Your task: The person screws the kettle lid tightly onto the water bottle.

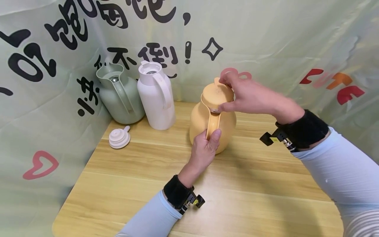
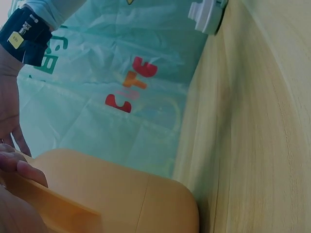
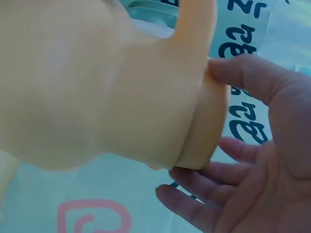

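Pale green cloth (image 1: 266, 42) printed with dark lettering backs a wood-grained counter (image 1: 142, 184). On it, against the cloth's corner to the left, are a green jug (image 1: 116, 98) and a white jug (image 1: 160, 108), both lidless, with a white lid (image 1: 119, 137) lying in front. Well apart from them, near the counter's middle, sits the orange jug (image 1: 227, 130).

The left hand (image 1: 204, 149) is wrapped round its handle (image 1: 214, 122), thumb lying along it. The right hand (image 1: 251, 93) is partly spread, its thumb and fingers pinching the orange lid (image 1: 215, 94) at the jug's mouth. Lid work seems to be the step in hand; whether seating or freeing it, I cannot tell. The next move likely calls for a steady handle and an even turn or straight travel at the lid.

The orange jug's inside and far side are hidden. The left-wrist view cuts off much of the left hand, and a pale thing (image 2: 210, 15) at its top edge is hard to make out.
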The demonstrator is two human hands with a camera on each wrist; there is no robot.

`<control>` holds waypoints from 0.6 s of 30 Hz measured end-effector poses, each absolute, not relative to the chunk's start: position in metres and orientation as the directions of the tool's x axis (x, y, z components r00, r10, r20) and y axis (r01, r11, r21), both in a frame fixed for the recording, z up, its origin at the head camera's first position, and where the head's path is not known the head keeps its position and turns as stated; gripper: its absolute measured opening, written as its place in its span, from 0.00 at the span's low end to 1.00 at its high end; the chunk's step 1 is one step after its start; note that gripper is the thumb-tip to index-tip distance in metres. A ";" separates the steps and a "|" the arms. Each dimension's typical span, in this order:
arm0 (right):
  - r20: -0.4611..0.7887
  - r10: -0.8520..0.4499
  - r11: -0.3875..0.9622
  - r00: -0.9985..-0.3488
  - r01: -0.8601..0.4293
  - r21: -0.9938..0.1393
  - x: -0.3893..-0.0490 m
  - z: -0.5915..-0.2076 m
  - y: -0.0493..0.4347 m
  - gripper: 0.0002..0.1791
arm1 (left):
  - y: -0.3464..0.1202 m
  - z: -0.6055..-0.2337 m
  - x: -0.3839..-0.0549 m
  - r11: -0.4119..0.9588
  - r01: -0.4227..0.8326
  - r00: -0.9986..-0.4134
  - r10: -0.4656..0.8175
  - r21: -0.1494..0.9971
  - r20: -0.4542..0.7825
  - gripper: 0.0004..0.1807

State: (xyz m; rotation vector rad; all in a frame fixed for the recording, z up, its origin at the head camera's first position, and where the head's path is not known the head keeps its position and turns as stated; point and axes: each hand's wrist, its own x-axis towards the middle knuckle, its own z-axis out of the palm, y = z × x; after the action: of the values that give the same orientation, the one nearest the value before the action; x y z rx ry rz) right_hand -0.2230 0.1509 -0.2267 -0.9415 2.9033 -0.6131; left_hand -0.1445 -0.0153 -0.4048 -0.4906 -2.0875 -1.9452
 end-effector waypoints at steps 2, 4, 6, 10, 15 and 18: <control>0.097 -0.525 0.770 -0.846 -0.520 -0.369 -0.222 -0.229 0.149 0.45 | -0.016 -0.405 -0.145 0.064 0.406 -0.913 0.074 0.912 0.401 0.39; 0.107 -0.477 0.804 -0.873 -0.482 -0.347 -0.220 -0.232 0.147 0.48 | -0.017 -0.405 -0.144 0.070 0.404 -0.914 0.073 0.912 0.400 0.39; 0.135 -0.462 0.824 -0.877 -0.481 -0.300 -0.220 -0.235 0.145 0.50 | -0.017 -0.404 -0.144 0.073 0.403 -0.915 0.070 0.912 0.398 0.39; 0.151 -0.460 0.850 -0.875 -0.483 -0.210 -0.219 -0.234 0.146 0.53 | -0.017 -0.403 -0.145 0.078 0.401 -0.916 0.065 0.913 0.397 0.39; 0.009 -0.510 0.839 -0.860 -0.500 -0.214 -0.224 -0.215 0.151 0.56 | -0.015 -0.403 -0.144 0.087 0.395 -0.918 0.063 0.914 0.391 0.40; -0.068 -0.605 0.779 -0.793 -0.573 -0.255 -0.231 -0.204 0.151 0.56 | -0.015 -0.403 -0.143 0.071 0.393 -0.919 0.059 0.917 0.390 0.40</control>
State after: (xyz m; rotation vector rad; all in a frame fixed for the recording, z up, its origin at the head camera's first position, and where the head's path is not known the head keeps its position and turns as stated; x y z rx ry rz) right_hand -0.2312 0.1512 -0.2042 -0.9407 2.8233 -0.3339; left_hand -0.1434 -0.0147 -0.4033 -0.4573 -2.0995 -1.9314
